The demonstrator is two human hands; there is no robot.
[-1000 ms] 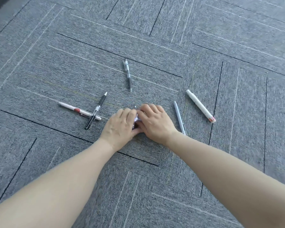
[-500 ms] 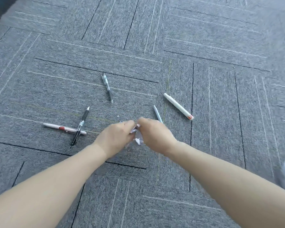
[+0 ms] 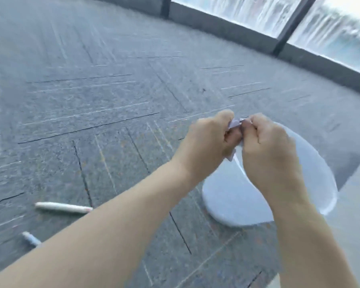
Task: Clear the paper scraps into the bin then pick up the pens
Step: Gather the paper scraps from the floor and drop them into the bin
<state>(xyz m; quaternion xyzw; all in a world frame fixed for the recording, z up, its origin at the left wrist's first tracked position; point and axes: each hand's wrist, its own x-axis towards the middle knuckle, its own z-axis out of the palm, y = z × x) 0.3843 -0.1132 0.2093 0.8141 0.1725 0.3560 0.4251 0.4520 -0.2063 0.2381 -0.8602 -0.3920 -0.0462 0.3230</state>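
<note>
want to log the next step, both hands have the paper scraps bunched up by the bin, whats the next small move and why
Probably open both hands: the left hand and right hand pinch the paper scraps over the white bin, so they would likely fall in.

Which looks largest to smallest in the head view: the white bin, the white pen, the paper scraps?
1. white bin, clearly largest.
2. white pen.
3. paper scraps, mostly hidden between left hand and right hand, so this rank is unsure.
</note>
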